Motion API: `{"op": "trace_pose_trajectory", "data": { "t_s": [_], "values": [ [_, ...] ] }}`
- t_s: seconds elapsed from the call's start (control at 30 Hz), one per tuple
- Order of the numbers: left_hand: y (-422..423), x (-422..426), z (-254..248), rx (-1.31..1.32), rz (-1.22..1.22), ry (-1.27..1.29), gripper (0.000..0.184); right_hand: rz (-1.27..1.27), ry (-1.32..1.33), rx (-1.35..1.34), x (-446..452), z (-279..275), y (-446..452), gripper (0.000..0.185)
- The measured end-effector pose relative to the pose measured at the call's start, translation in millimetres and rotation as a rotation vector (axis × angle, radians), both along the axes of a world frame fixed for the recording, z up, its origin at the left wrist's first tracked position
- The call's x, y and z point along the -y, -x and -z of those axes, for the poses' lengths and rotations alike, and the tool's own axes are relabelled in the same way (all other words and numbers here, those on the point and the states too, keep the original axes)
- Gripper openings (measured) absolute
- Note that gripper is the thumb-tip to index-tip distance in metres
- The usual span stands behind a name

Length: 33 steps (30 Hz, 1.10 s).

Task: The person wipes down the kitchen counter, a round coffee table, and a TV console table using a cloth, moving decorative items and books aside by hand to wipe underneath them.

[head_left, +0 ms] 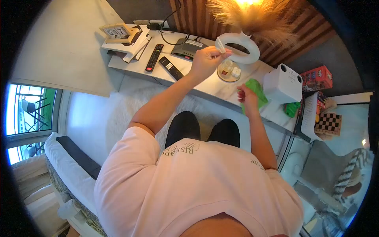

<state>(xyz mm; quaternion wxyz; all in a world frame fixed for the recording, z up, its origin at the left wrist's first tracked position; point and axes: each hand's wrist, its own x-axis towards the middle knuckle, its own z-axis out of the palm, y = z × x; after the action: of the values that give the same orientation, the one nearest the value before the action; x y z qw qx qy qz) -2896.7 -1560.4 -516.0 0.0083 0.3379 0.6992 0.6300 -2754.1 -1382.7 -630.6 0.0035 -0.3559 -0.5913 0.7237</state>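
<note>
My left hand [209, 61] is raised over the white marble-look shelf [205, 77], its fingers pinching a small white object [220, 45] in front of the ring-shaped white vase [252, 49]. Below and to the right, my right hand [247, 98] has its fingers closed on a green cloth [256, 93], which hangs by the shelf's front edge. Between the two hands a round tray [229, 77] holds a small jar [227, 67] and a white item [236, 72].
Two remotes [154, 57] [171, 68], a black router [187, 48] and stacked books with a wooden frame [117, 32] stand left. A white box [282, 83], green bundle [291, 109], red box [317, 79] and white basket [309, 118] are right. Dried plumes rise behind.
</note>
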Motion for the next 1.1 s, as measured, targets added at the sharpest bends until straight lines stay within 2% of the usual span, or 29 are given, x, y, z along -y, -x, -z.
{"op": "trace_pose_trajectory", "data": {
  "t_s": [0.07,0.1,0.17,0.2,0.3,0.33,0.37,0.47,0.57,0.6,0.7,0.8,0.87,1.1],
  "values": [
    [-23.1,4.9,-10.6,-0.07,-0.018,0.008,0.014,-0.186,0.481,-0.098,19.4,-56.3,5.7,0.041],
    [-31.5,8.3,-8.2,-0.28,0.022,0.083,0.018,-0.28,0.719,-0.148,24.0,-75.8,7.0,0.045],
    [-44.8,15.1,3.9,-0.699,0.1,0.232,0.028,-0.278,0.731,-0.249,25.5,-93.2,9.9,0.041],
    [-51.0,19.5,10.2,-0.739,0.153,0.242,0.032,-0.278,0.74,-0.295,27.1,-95.6,11.2,0.039],
    [-59.5,31.8,27.7,-0.828,0.263,0.283,0.039,-0.417,0.386,-0.202,15.1,-94.1,14.8,0.033],
    [-58.8,34.9,32.6,-0.838,0.265,0.303,0.039,-0.423,0.387,-0.197,11.5,-98.6,13.1,0.025],
    [-57.1,36.8,37.7,-0.849,0.267,0.323,0.039,-0.376,0.236,-0.206,11.2,-102.7,14.0,0.024],
    [-48.8,36.1,55.2,-0.592,0.07,0.297,0.038,-0.233,-0.209,-0.306,8.7,-122.9,22.1,0.022],
    [-31.4,26.4,86.2,-0.1,-0.23,0.245,0.036,-0.098,-0.532,-0.497,-8.1,-137.0,44.8,0.023],
    [-19.2,25.6,101.0,-0.107,-0.254,0.323,0.035,-0.054,-0.623,-0.549,-11.2,-138.2,52.6,0.023],
    [-8.0,10.9,110.8,0.033,-0.252,0.34,0.038,0.045,-0.69,-0.581,-12.0,-120.3,75.7,0.023],
    [-0.5,-8.2,122.1,-0.098,-0.233,0.347,0.041,0.098,-0.837,-0.579,-12.2,-97.2,90.7,0.023],
    [1.8,-18.2,123.3,-0.109,-0.257,0.382,0.043,0.086,-0.838,-0.557,-13.8,-91.3,94.5,0.022],
    [10.8,-39.1,125.6,0.004,-0.264,0.378,0.037,0.068,-1.054,-0.461,-4.5,-99.8,102.5,0.021]
  ]
}}
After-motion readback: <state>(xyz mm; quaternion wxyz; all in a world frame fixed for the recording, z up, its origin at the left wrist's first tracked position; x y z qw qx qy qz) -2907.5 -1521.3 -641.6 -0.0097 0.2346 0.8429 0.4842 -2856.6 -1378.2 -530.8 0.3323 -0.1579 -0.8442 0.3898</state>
